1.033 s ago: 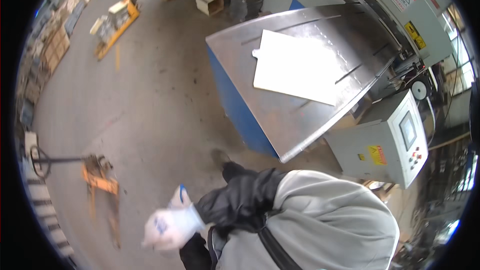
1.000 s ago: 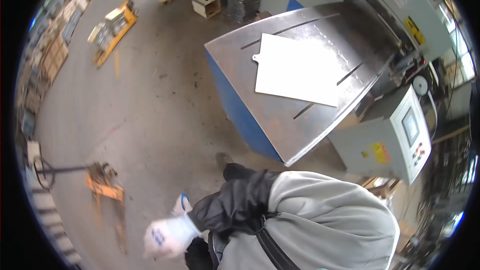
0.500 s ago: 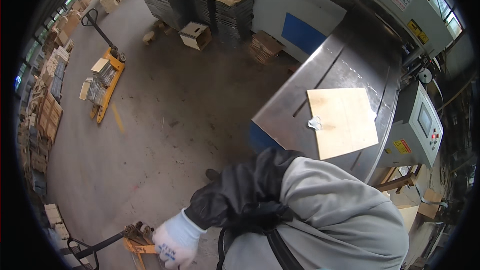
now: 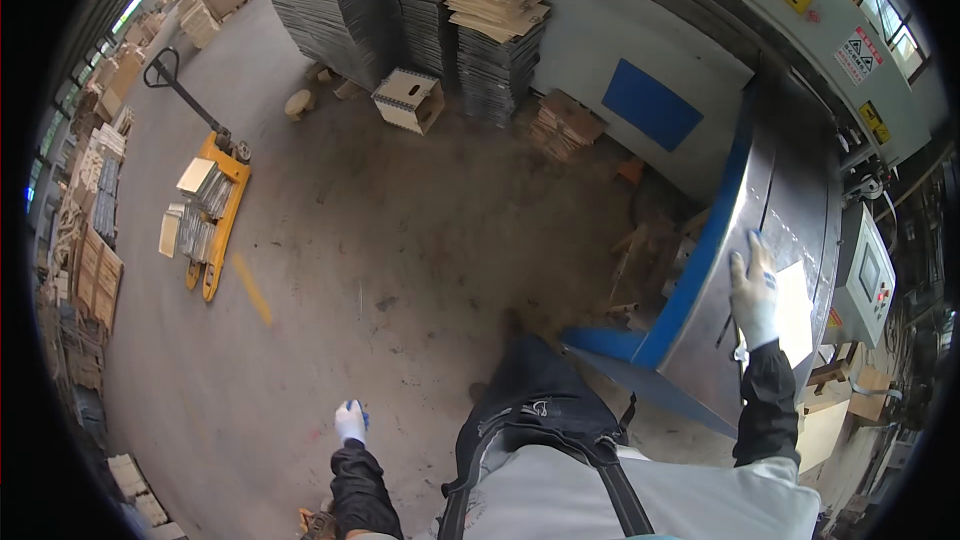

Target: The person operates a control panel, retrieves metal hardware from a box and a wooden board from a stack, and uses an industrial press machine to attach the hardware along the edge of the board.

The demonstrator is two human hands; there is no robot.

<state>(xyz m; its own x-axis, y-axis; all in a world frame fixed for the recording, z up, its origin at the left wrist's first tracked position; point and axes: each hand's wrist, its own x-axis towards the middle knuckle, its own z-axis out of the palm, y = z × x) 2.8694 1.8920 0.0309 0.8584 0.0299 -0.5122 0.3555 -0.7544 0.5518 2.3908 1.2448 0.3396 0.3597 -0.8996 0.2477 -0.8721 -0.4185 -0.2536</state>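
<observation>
Fingers extended and thumb apart, our right hand (image 4: 756, 292), gloved in white, reaches palm down over a steel-topped table (image 4: 698, 342) on our right in a workshop. Its grip is spread well open rather than closed around anything. Just to the right of the hand, a pale board (image 4: 797, 318) lies flat on the table, one side partly hidden by the glove and the dark sleeve (image 4: 768, 395); whether the palm touches the board or only the steel, we cannot tell.

Our left hand (image 4: 351, 423), in a matching glove, hangs low over the concrete floor (image 4: 290, 350), well apart from the table. Its fingers look bent, but it is too small for us to tell how far that grip is closed or whether it has hold of anything.

Beyond the board stands a grey control console (image 4: 862, 285) with a screen and buttons, near a large grey machine (image 4: 828, 32) behind the table. Across the floor, we see tall stacks of flat panels (image 4: 330, 12), a wooden box (image 4: 405, 98) with a slot in it, and, farther left, a yellow pallet jack (image 4: 228, 227) carrying smaller piles of panels (image 4: 204, 187).
</observation>
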